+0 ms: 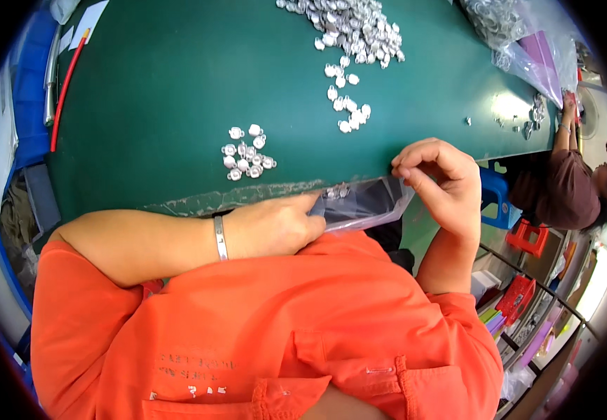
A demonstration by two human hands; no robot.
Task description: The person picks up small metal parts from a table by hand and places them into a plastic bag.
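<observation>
At the table's near edge, my left hand [275, 225] is closed on one side of a clear plastic bag [366, 210]. Several small silvery metal pieces [337, 191] show at the bag's far rim, beside my left fingers. My right hand [447, 183] has its thumb and forefinger pinched together at the bag's right corner; the film between them is hard to see. Just beyond my left hand lies a small group of round silvery metal pieces with little loops [246, 155]. A large heap of the same pieces [359, 28] sits farther back, with a loose trail coming toward me.
The green table [156, 91] has a worn near edge. A red pencil-like rod [69, 91] lies at the left. Bags of metal parts [520, 35] stand at the far right, near another person [569, 185]. A blue stool [499, 199] is beside the table.
</observation>
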